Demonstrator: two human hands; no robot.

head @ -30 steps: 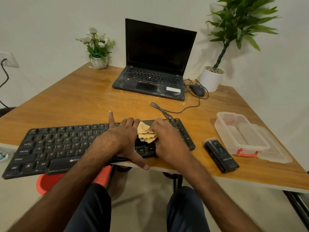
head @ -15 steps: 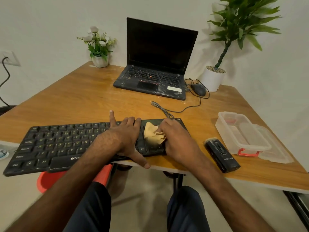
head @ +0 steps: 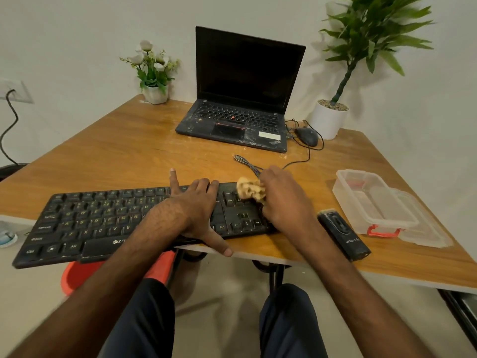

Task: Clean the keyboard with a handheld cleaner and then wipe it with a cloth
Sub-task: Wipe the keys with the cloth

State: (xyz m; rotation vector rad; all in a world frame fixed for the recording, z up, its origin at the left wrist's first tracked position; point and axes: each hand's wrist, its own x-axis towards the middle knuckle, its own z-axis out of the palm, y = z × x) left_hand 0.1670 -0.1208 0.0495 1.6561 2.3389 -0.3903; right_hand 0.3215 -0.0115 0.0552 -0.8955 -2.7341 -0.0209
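Note:
A black keyboard [head: 98, 220] lies along the near edge of the wooden table [head: 124, 151], its left end hanging past the table's corner. My left hand [head: 196, 205] rests flat on the keys right of the middle, fingers spread, thumb over the front edge. My right hand [head: 284, 200] covers the keyboard's right end and holds a crumpled tan cloth [head: 249, 191] pressed on the upper right keys. The black handheld cleaner [head: 343, 233] lies on the table just right of my right hand.
An open black laptop [head: 240, 99] stands at the back, a mouse [head: 307, 135] and cables beside it. Two potted plants [head: 154, 73] [head: 333, 115] sit in the far corners. A clear plastic box [head: 374, 202] with its lid lies right. A red stool [head: 77, 275] is below.
My right hand has slid the cloth away from me and to the right, from the lower middle keys to the keyboard's upper right corner. My left hand has stayed in place.

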